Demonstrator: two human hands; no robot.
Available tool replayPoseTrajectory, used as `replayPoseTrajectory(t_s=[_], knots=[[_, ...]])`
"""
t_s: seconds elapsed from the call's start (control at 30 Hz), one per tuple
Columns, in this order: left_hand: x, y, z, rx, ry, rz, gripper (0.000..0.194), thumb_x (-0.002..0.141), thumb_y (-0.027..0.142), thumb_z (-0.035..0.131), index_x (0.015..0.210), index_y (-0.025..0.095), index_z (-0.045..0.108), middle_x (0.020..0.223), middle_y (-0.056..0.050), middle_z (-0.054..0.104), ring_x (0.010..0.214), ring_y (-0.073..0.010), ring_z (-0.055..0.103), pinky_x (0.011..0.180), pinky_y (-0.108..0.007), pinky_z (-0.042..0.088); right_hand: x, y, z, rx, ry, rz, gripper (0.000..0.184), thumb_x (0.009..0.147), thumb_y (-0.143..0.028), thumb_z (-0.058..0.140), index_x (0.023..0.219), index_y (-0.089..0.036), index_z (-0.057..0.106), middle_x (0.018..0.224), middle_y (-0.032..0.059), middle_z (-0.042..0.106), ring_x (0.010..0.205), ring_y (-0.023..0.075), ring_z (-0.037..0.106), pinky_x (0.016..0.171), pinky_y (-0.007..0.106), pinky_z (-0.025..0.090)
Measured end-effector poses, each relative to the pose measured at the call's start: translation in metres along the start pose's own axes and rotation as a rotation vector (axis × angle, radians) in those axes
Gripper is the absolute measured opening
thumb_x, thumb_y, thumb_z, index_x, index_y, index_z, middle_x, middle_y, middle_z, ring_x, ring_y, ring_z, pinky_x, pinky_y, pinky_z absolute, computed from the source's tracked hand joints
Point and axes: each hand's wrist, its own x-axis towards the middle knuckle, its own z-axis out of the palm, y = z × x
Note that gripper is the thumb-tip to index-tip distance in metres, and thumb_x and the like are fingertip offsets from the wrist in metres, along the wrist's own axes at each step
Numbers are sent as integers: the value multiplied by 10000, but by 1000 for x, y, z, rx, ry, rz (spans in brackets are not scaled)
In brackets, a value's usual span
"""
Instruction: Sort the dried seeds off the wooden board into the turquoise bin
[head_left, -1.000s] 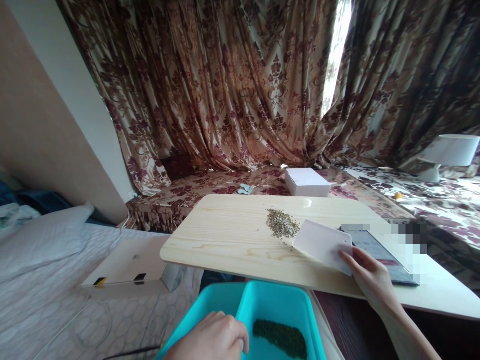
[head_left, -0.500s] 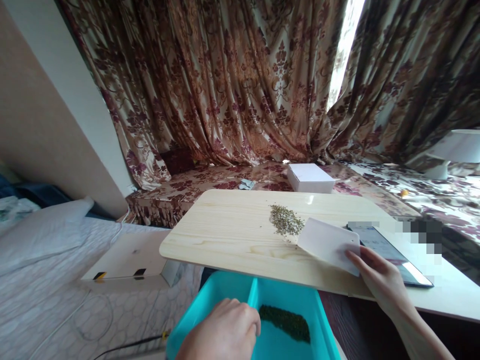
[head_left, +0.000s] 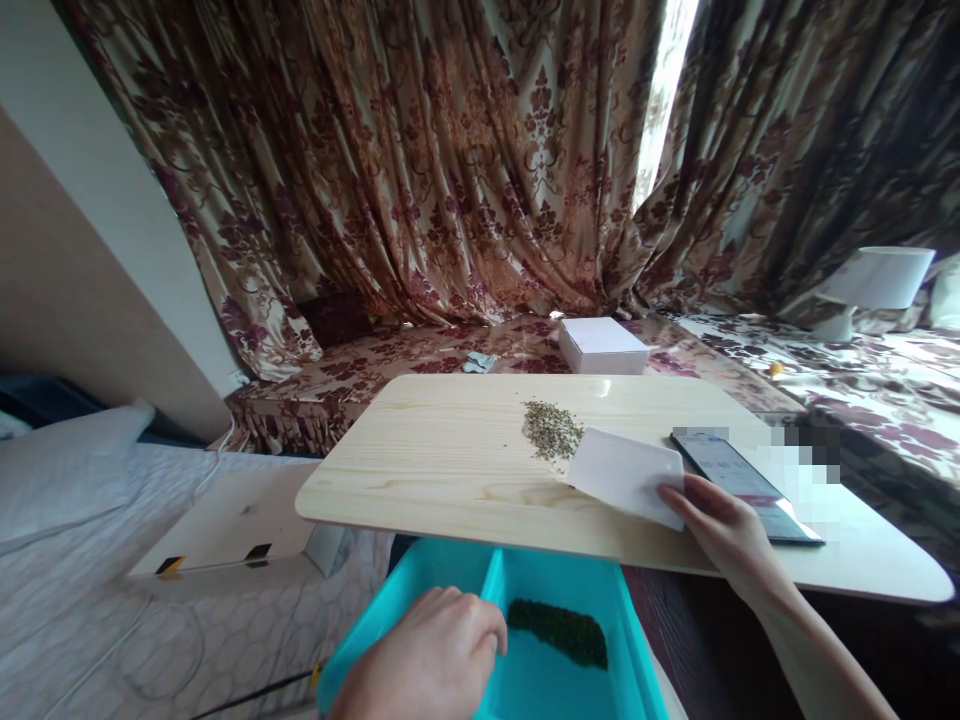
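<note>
My right hand (head_left: 724, 520) pinches the right end of a thin white scraper card (head_left: 630, 475). The card is tilted over the wooden table, its left edge beside a loose pile of small greenish-brown seeds or grains (head_left: 553, 430). My left hand (head_left: 435, 650) is over the divider of a teal two-compartment bin (head_left: 630, 640), its fingers curled in; whatever they hold, if anything, is hidden. In the bin's right compartment lies a dark green heap of small grains (head_left: 559, 630).
A tablet (head_left: 750, 490) showing digits lies on the right of the wooden table (head_left: 420, 450). Behind the table are a white box (head_left: 604, 345) and a small grey cloth (head_left: 478, 362). A flat carton (head_left: 232, 520) rests on the bed at left; a lamp (head_left: 877, 280) stands far right.
The whole view has shifted, so everything appears slightly further left and higher. My right hand keeps the card beside the pile, and my left hand stays over the bin.
</note>
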Motion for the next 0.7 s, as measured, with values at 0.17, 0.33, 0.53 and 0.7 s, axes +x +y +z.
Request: replayPoseTrajectory(t_s=[0.17, 0.33, 0.53, 0.7], knots=[[-2, -1, 1, -26, 20, 4, 387, 911, 231, 332, 1000, 242, 708, 1041, -18, 696, 1020, -229, 573, 908, -331, 401, -5, 0, -3, 4, -152, -11, 317, 543, -462, 800, 761, -232, 794, 823, 39, 791, 746, 239, 702, 617, 256, 552], [-3, 3, -2, -28, 10, -4, 381, 894, 223, 346, 989, 246, 715, 1030, -18, 702, 1010, -239, 576, 900, -343, 410, -17, -5, -8, -2, -385, 30, 413, 612, -534, 778, 859, -204, 798, 791, 62, 782, 721, 251, 706, 570, 267, 561], [-2, 2, 1, -1, 10, -6, 384, 897, 229, 342, 999, 239, 711, 1018, -38, 695, 1004, -249, 573, 890, -354, 422, -10, -7, -4, 102, -107, 32, 368, 512, -472, 818, 785, -230, 770, 810, 46, 782, 740, 248, 710, 615, 285, 567], [-1, 5, 3, 4, -15, -20, 389, 904, 221, 336, 1018, 235, 708, 1020, -52, 688, 1013, -250, 570, 893, -350, 425, 1, -10, 5, 84, 0, 1, 284, 493, -415, 781, 716, -249, 728, 797, 42, 780, 771, 255, 718, 686, 319, 581]])
